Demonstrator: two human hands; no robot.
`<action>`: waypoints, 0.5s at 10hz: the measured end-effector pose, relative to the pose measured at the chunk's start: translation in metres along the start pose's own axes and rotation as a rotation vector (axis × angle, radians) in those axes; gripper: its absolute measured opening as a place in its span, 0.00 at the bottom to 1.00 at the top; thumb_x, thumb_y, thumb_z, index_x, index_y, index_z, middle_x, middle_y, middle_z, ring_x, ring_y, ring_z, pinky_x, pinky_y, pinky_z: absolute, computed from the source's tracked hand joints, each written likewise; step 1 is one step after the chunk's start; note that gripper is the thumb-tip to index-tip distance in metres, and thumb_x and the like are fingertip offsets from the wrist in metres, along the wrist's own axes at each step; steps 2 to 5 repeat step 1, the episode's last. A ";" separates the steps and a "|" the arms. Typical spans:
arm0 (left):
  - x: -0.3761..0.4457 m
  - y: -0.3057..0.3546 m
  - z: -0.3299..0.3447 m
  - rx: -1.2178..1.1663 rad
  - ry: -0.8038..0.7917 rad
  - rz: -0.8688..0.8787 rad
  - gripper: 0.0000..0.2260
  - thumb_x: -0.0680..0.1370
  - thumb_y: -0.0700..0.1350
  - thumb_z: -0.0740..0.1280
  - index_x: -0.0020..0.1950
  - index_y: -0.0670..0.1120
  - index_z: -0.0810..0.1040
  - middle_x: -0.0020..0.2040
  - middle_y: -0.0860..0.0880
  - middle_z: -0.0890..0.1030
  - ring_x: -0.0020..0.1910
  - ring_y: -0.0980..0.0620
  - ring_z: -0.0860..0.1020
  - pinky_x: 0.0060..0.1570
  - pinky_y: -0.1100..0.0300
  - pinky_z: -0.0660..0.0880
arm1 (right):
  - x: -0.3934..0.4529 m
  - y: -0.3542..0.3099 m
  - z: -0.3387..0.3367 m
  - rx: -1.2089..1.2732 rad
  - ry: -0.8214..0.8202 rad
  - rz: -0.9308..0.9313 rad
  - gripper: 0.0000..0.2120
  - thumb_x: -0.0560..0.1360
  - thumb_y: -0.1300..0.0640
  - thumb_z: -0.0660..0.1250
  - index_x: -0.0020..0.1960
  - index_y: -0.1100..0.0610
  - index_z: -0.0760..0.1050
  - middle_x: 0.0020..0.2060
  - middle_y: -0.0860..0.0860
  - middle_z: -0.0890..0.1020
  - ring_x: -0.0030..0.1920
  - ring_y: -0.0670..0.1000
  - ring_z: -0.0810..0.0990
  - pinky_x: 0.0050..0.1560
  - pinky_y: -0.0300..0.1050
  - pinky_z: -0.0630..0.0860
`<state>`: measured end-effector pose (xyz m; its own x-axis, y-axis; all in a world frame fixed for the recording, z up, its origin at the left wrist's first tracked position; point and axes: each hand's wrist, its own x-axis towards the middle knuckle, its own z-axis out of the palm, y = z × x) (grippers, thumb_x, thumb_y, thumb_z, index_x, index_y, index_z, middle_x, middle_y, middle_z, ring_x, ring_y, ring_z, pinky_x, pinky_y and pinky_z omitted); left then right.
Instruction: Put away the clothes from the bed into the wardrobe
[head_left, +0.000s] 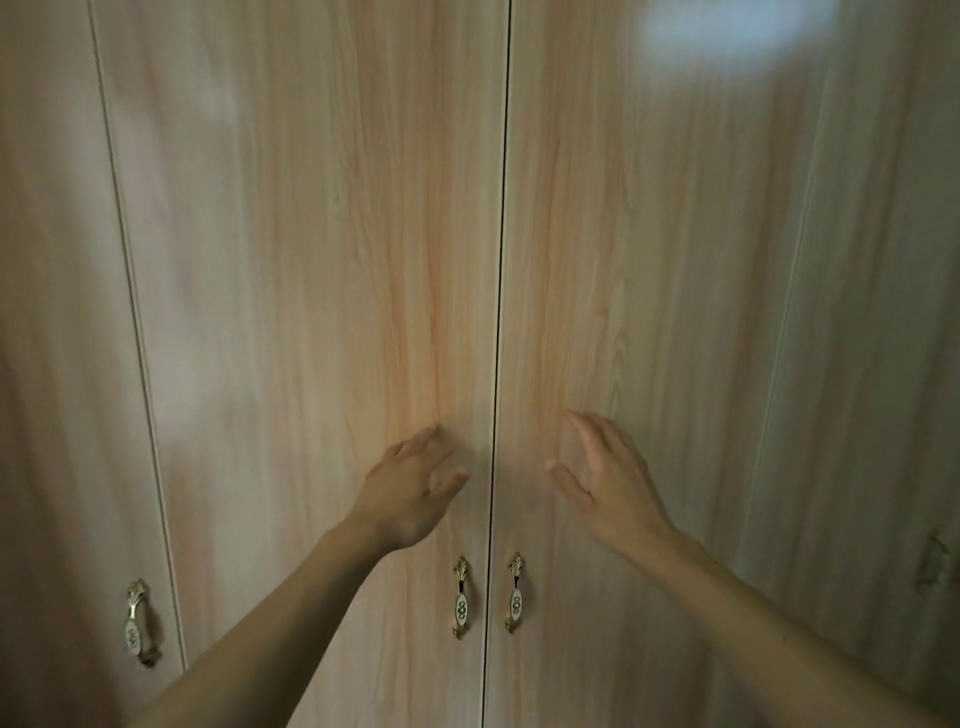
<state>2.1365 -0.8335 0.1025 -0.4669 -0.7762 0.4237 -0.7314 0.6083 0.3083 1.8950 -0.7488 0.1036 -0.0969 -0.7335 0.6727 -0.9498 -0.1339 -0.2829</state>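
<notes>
Empty-handed and with fingers spread, you are reaching both arms toward the wardrobe (322, 260), whose pale wood-grain doors are filling the whole view. Your left hand (410, 491) is hovering over or pressing the door left of the centre seam, palm toward the wood, fingers fanned upward and thumb angling toward the gap; whether the skin is actually touching the panel cannot be told. Your right hand (605, 480) is mirroring it on the door right of the seam, fingers loose and apart, nothing held between them.

Both centre doors are standing shut, meeting along a thin dark seam (498, 312). Just below your wrists, two ornate brass handles are flanking that seam: the left centre handle (461, 597) and the right centre handle (515, 592), each with a pale oval inlay. Neither hand is on a handle. A third handle (137, 623) is hanging on the far-left door, and a fourth (932, 564) is showing dimly at the right edge. A bluish patch of light (727, 26) is glowing on the upper right panel. No clothes are in view.
</notes>
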 end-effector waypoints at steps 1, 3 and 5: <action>-0.014 -0.010 0.005 -0.053 -0.006 -0.073 0.45 0.68 0.77 0.43 0.75 0.51 0.69 0.77 0.52 0.66 0.75 0.45 0.64 0.73 0.49 0.63 | -0.010 -0.006 -0.010 -0.040 -0.013 -0.008 0.36 0.77 0.31 0.48 0.78 0.52 0.59 0.75 0.52 0.66 0.76 0.55 0.61 0.74 0.58 0.62; -0.014 -0.010 0.005 -0.053 -0.006 -0.073 0.45 0.68 0.77 0.43 0.75 0.51 0.69 0.77 0.52 0.66 0.75 0.45 0.64 0.73 0.49 0.63 | -0.010 -0.006 -0.010 -0.040 -0.013 -0.008 0.36 0.77 0.31 0.48 0.78 0.52 0.59 0.75 0.52 0.66 0.76 0.55 0.61 0.74 0.58 0.62; -0.014 -0.010 0.005 -0.053 -0.006 -0.073 0.45 0.68 0.77 0.43 0.75 0.51 0.69 0.77 0.52 0.66 0.75 0.45 0.64 0.73 0.49 0.63 | -0.010 -0.006 -0.010 -0.040 -0.013 -0.008 0.36 0.77 0.31 0.48 0.78 0.52 0.59 0.75 0.52 0.66 0.76 0.55 0.61 0.74 0.58 0.62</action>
